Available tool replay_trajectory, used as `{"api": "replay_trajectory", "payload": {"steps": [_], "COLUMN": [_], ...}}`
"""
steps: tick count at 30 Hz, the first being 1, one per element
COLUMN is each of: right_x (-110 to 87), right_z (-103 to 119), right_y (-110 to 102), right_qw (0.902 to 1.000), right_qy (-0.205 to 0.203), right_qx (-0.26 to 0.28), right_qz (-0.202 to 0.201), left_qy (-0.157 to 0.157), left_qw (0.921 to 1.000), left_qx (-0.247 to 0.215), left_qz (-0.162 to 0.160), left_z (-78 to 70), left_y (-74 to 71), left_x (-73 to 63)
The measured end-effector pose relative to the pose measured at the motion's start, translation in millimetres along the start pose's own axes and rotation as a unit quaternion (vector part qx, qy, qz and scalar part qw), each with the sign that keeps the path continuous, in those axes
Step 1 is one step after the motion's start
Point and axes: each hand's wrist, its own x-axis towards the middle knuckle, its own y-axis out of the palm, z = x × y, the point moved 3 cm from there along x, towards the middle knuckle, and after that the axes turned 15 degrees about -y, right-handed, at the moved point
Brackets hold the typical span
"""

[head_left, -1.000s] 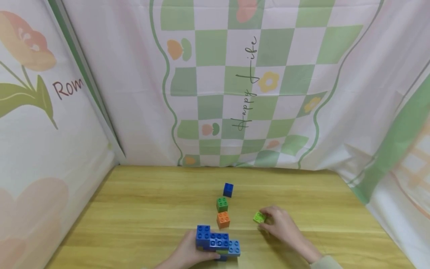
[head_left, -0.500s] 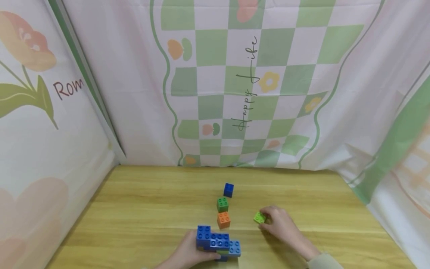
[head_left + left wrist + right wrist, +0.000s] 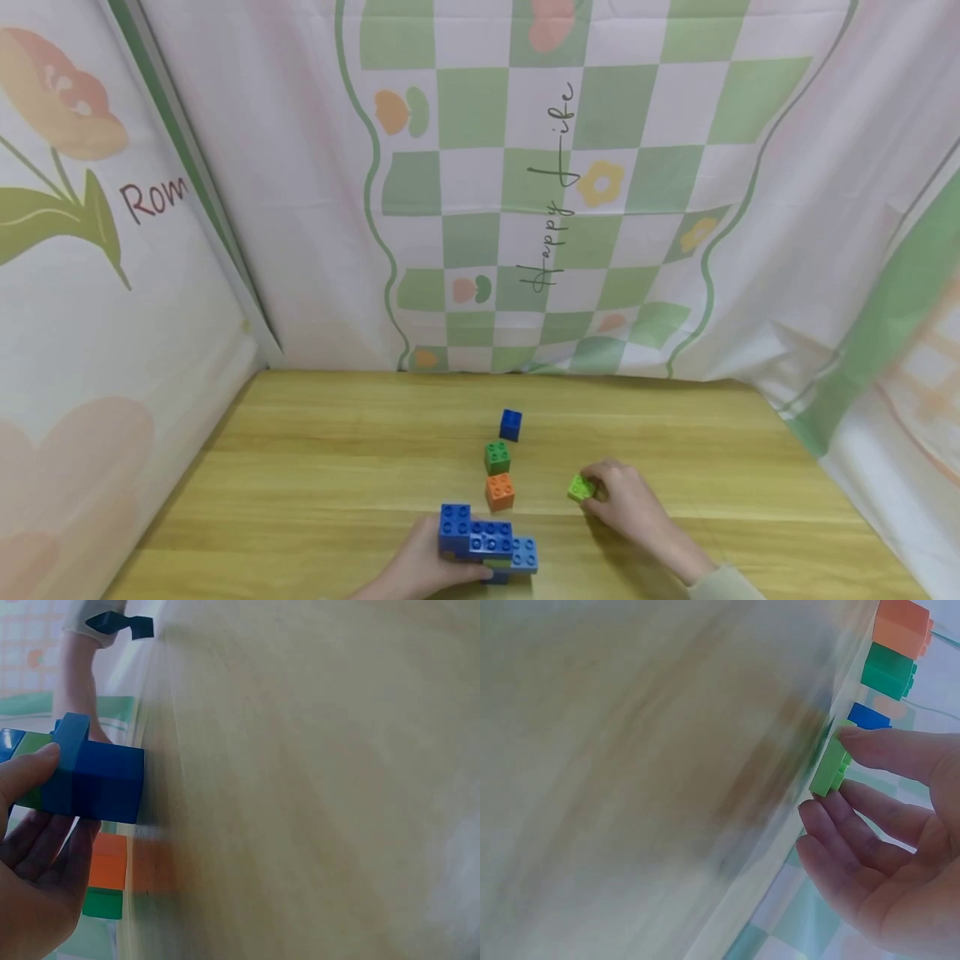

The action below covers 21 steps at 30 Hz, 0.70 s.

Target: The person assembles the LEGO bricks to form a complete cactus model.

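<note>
My left hand [image 3: 422, 557] grips a stack of toy building bricks [image 3: 489, 540] near the front of the table. Dark blue bricks top the stack, with a light blue one jutting out to the right and a green layer between. In the left wrist view the thumb presses the stack's side, and a dark blue brick [image 3: 109, 782] forms its lower end. My right hand [image 3: 630, 507] pinches a flat lime green brick [image 3: 580, 487] by its edges, right at the tabletop. Thumb and fingertips sit at opposite ends of this lime brick [image 3: 831, 761] in the right wrist view.
Beyond the stack an orange brick [image 3: 499, 492], a green brick [image 3: 497, 457] and a dark blue brick [image 3: 511, 425] stand in a rough line on the wooden table [image 3: 337, 467]. A checked cloth [image 3: 540, 208] hangs behind the table's far edge.
</note>
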Motion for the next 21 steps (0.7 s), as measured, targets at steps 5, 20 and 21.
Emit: {"api": "replay_trajectory", "payload": {"steps": [5,20,21], "right_x": [-1.8,-6.4,-6.6], "right_z": [4,34,36], "right_y": [-2,-7,-7], "right_qw": [0.9999,0.9963,0.9961], "right_qy": [-0.005,-0.084,-0.087], "right_qx": [-0.009,-0.008,-0.006], "right_qz": [-0.01,-0.015,-0.013], "left_qy": [-0.003,0.001,0.001], "left_qw": [1.0,1.0,1.0], "left_qx": [0.003,0.008,0.009], "left_qz": [-0.001,-0.003,-0.003], "left_z": [-0.5,0.7,0.8], "left_y": [-0.1,-1.1,-1.1], "left_x": [-0.6,0.6,0.7]}}
